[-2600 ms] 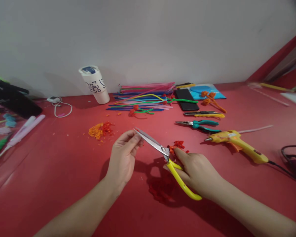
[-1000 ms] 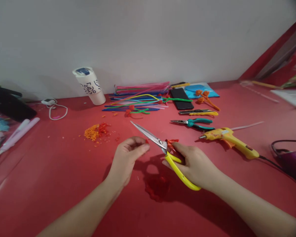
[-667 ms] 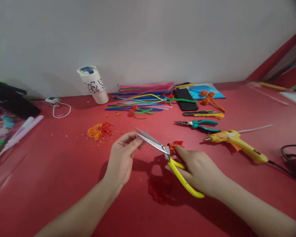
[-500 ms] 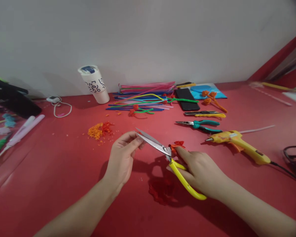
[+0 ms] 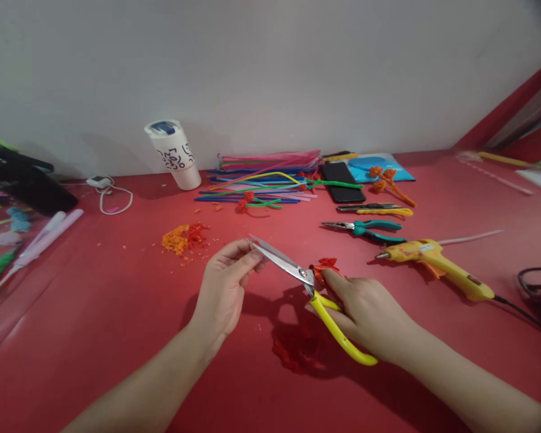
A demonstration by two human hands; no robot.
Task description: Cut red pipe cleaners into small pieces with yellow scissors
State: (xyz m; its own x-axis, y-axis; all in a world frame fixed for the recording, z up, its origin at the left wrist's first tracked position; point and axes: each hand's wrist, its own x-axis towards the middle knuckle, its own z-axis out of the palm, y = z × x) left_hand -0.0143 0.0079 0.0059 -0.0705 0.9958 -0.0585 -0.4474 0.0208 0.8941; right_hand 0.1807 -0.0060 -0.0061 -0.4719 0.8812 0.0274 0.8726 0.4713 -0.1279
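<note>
My right hand [image 5: 365, 316] grips the yellow handles of a pair of scissors [image 5: 297, 279] whose steel blades point up and left. A small red pipe-cleaner flower [image 5: 324, 266] sits at the scissors' pivot by my right fingers. My left hand [image 5: 228, 282] is pinched at the blade tips; whatever it holds there is too small to name. Red trimmings [image 5: 295, 352] lie on the red table [image 5: 94, 313] under the scissors.
Behind lie a yellow glue gun [image 5: 437, 267], teal pliers [image 5: 365, 228], a yellow utility knife [image 5: 379, 209], a black phone [image 5: 340, 180], coloured pipe cleaners [image 5: 261, 180], orange flowers [image 5: 385, 177], a white cup [image 5: 175, 153], and orange-red scraps [image 5: 183, 237]. Pink pens [image 5: 45, 237] lie left.
My left hand rose from below the blades a second ago to pinch at the blade tips. Both hands have stayed nearly still since; the view shifted slightly.
</note>
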